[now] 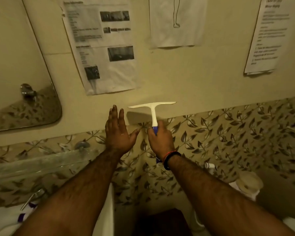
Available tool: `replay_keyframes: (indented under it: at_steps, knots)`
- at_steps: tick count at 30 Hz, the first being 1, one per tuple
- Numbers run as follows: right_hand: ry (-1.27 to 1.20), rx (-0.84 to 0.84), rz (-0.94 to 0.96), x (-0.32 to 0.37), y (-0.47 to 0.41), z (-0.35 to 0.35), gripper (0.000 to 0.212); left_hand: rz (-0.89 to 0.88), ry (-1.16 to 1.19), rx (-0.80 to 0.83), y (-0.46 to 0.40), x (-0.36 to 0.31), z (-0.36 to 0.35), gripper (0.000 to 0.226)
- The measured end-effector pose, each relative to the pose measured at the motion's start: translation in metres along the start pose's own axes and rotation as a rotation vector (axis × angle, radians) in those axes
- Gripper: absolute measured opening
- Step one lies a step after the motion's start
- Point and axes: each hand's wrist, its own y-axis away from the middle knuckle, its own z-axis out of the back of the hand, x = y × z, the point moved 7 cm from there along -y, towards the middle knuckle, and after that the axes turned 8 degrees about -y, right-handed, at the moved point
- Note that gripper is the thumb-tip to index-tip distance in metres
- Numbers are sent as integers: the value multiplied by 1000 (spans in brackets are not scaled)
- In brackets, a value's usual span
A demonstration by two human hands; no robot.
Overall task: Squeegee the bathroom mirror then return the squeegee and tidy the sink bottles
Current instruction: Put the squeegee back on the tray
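Note:
A white squeegee with a blue grip stands upright against the cream wall, its blade across the top. My right hand is closed around the blue grip. My left hand is held flat just left of it, fingers spread, palm toward the wall, holding nothing. The mirror with a rounded corner hangs at the far left, well away from the squeegee. The white sink shows at the bottom left under my left forearm. A bottle with purple marks shows partly there.
Printed paper sheets are stuck on the wall above. A glass shelf juts out at the left under the mirror. A leaf-pattern tile band runs across. White plastic items sit at the right.

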Motion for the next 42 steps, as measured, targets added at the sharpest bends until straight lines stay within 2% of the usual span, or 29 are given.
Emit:
replay_keyframes:
  at_steps: [6, 11, 18, 28, 32, 37, 42]
  knots:
    - [46, 52, -53, -50, 25, -6, 31, 26, -21, 89, 46, 4, -31, 95]
    - [104, 90, -140, -109, 56, -5, 28, 96, -33, 214, 94, 6, -66, 95]
    - [234, 214, -282, -196, 103, -6, 30, 123, -40, 341, 161, 1, -112, 95]
    - [294, 379, -471, -300, 167, -17, 22, 204, -129, 647, 262, 6, -184, 100]
    - [334, 428, -490, -335, 190, -22, 27, 176, -89, 707, 293, -2, -206, 100]
    - [392, 458, -499, -377, 221, -24, 46, 177, -82, 793, 341, -8, -237, 102]
    - [532, 559, -630, -432, 257, -22, 26, 189, -102, 841, 386, -18, -260, 102]
